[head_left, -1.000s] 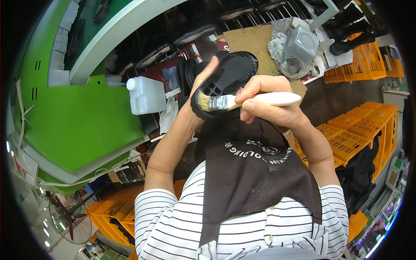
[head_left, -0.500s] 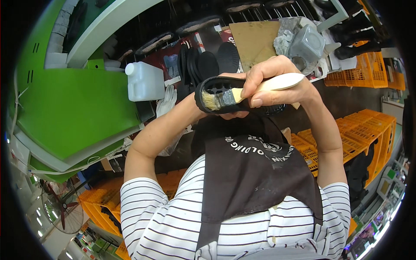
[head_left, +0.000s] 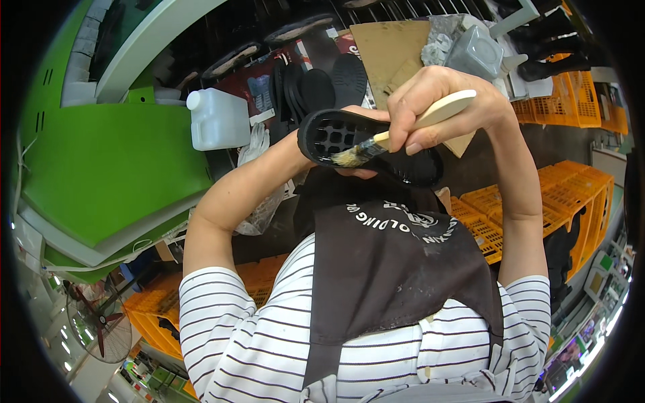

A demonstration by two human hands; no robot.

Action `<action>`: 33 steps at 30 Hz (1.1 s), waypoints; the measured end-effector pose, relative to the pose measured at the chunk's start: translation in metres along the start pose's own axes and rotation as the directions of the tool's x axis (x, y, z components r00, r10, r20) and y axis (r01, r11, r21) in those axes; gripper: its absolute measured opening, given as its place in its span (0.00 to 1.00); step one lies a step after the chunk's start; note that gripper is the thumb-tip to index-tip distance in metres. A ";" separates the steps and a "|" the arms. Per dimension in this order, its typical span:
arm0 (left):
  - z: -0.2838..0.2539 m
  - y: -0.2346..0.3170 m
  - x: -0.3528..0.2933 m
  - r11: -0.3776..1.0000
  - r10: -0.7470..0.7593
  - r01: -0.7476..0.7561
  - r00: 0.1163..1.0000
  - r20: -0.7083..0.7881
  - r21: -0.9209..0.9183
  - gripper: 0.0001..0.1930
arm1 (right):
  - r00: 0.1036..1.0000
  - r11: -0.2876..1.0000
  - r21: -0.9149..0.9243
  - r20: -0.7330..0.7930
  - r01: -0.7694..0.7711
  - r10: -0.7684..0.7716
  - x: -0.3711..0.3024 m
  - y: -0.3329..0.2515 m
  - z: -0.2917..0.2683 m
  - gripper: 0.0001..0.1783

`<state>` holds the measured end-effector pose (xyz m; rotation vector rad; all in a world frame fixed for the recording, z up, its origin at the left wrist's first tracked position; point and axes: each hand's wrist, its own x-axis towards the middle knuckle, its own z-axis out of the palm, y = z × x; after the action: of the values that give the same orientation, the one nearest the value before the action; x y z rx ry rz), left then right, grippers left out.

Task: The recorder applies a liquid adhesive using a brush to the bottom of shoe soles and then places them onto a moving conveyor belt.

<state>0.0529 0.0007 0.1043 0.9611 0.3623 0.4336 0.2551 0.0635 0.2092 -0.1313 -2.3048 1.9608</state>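
Observation:
My right hand (head_left: 440, 111) is closed round a paintbrush (head_left: 443, 109) with a pale wooden handle and light bristles. The bristle tips touch the inner near edge of a black shoe sole (head_left: 329, 134), beside the grid of hollows in its heel end. Wet-looking shine covers the sole's front part, on the right. My left hand (head_left: 359, 173) grips the sole from beneath at its middle; fingers show at the near edge, and the rest is hidden under it.
Several black soles (head_left: 316, 88) lie on the bench beyond my hands. A white plastic jug (head_left: 219, 119) stands left, near a green panel (head_left: 114, 168). Far right sits a clear squarish container (head_left: 476, 52) beside brown cardboard (head_left: 390, 54). Orange crates (head_left: 568, 195) are stacked at right.
The brush has moved from over the heel hollows to the heel's near edge, its handle tilting up more. The sole has turned, showing more of its front part.

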 end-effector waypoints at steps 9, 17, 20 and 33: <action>-0.018 0.009 -0.010 0.625 -0.255 0.291 0.953 0.163 -0.724 0.38 | 0.990 0.977 -0.198 -0.130 -0.083 0.057 -0.047 0.004 0.000 0.07; -0.005 0.012 -0.021 0.636 -0.024 0.068 0.997 0.069 -0.769 0.42 | 0.842 0.933 -0.354 -0.522 -0.068 -0.137 -0.056 -0.009 0.038 0.10; 0.005 0.016 -0.020 0.670 -0.085 0.088 0.996 0.041 -0.737 0.41 | 0.855 0.903 -0.431 -0.466 0.004 -0.226 -0.040 0.002 0.047 0.13; 0.035 0.017 -0.017 0.888 -0.085 -0.100 0.923 -0.376 -0.448 0.32 | 0.542 0.853 -0.378 -0.829 -0.360 -0.139 -0.053 0.031 0.054 0.07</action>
<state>0.0518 -0.0241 0.1390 0.4037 0.5837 0.6865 0.2994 0.0086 0.1681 -1.0545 -2.0091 0.8396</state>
